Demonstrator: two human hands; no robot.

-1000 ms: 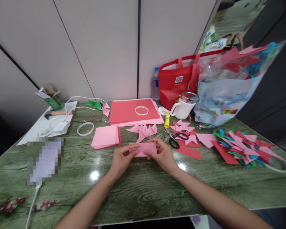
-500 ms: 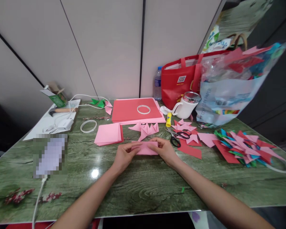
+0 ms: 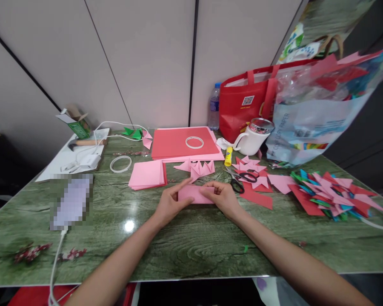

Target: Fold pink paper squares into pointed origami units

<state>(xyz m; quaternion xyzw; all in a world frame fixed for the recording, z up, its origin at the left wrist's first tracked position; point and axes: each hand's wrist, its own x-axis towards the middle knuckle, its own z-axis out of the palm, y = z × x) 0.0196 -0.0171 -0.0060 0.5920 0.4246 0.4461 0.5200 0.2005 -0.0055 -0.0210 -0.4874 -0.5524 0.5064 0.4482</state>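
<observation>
A pink sheet of paper [image 3: 194,195], folded into a flat oblong, lies between my two hands at the middle of the table. My left hand [image 3: 173,199] pinches its left end, thumb on top and forefinger along the far edge. On the right end, my right hand [image 3: 221,196] grips it with thumb and bent fingers. Just beyond are folded pink paper pieces [image 3: 201,171] with pointed tips. To the left sits a stack of pink paper squares [image 3: 147,174], with red ones showing beneath. Black-handled scissors [image 3: 237,185] rest right of my right hand.
Red and pink sheets [image 3: 169,144] carry a white ring [image 3: 194,142] at the back. A glue stick [image 3: 228,156], white mug [image 3: 255,138], red bag [image 3: 239,106] and plastic bag [image 3: 303,127] stand right. Folded paper [image 3: 335,193] is heaped far right; a blurred-out flat object [image 3: 72,202] lies left.
My left hand's forefinger has stretched out along the paper's far edge, and its thumb has shifted. The paper stays between both hands. The whole view has shifted slightly.
</observation>
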